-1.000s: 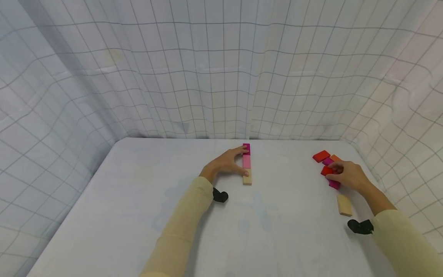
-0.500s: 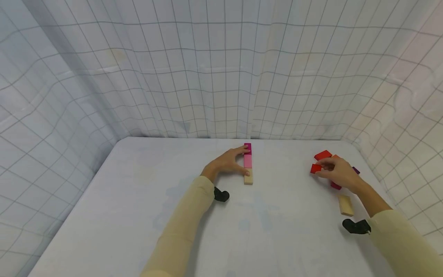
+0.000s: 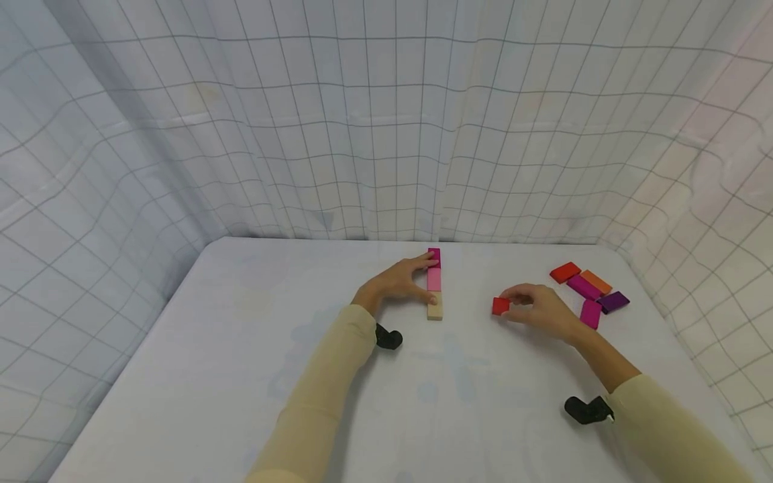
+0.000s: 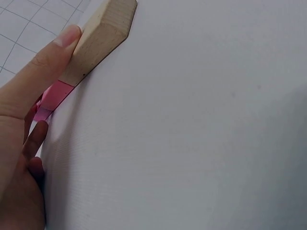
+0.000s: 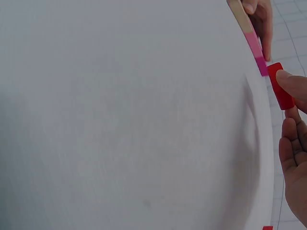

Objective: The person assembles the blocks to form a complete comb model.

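Observation:
A straight row on the white table runs from a plain wooden block [image 3: 435, 306] at the near end, through a pink block [image 3: 433, 280], to a magenta block [image 3: 434, 258] at the far end. My left hand [image 3: 396, 280] rests against the row from its left side, thumb on the wooden block and fingertips on the magenta one. In the left wrist view that thumb lies along the wooden block [image 4: 98, 40]. Right of the row, my right hand [image 3: 540, 310] pinches a red block [image 3: 500, 306] between thumb and fingers. The red block [image 5: 281, 88] also shows in the right wrist view.
Loose blocks lie at the table's right: a red-orange one [image 3: 565, 272], an orange one [image 3: 596, 282], two magenta ones, the nearer [image 3: 590, 313] apart, and a purple one [image 3: 613, 302]. A gridded white curtain [image 3: 386, 134] surrounds the table [image 3: 253, 376].
My right hand has picked the red block from the loose group and carried it left toward the row. The left hand has stayed in place at the row.

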A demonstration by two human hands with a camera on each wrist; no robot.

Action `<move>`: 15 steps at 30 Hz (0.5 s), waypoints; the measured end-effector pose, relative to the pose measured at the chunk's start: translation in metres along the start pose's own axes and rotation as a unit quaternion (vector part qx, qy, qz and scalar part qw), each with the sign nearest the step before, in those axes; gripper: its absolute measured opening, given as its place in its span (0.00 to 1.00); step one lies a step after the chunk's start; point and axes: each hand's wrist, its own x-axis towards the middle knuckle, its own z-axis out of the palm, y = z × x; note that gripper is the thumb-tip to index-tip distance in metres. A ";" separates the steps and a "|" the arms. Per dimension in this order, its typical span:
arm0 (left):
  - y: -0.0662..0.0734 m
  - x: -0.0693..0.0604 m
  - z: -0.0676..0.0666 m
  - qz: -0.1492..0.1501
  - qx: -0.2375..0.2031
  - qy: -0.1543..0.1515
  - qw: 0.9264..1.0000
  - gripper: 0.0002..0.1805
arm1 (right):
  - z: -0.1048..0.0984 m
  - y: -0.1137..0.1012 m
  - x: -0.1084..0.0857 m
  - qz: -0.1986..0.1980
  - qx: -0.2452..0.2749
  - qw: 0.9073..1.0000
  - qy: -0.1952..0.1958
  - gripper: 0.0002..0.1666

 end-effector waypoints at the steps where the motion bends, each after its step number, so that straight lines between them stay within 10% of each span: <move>1: 0.000 0.000 0.000 0.000 0.000 0.000 1.000 0.54 | 0.005 -0.003 0.001 -0.007 0.001 1.000 -0.003 0.24; 15: -0.001 0.004 0.001 -0.005 0.010 -0.003 1.000 0.54 | 0.057 -0.034 0.015 -0.095 0.009 0.994 -0.062 0.20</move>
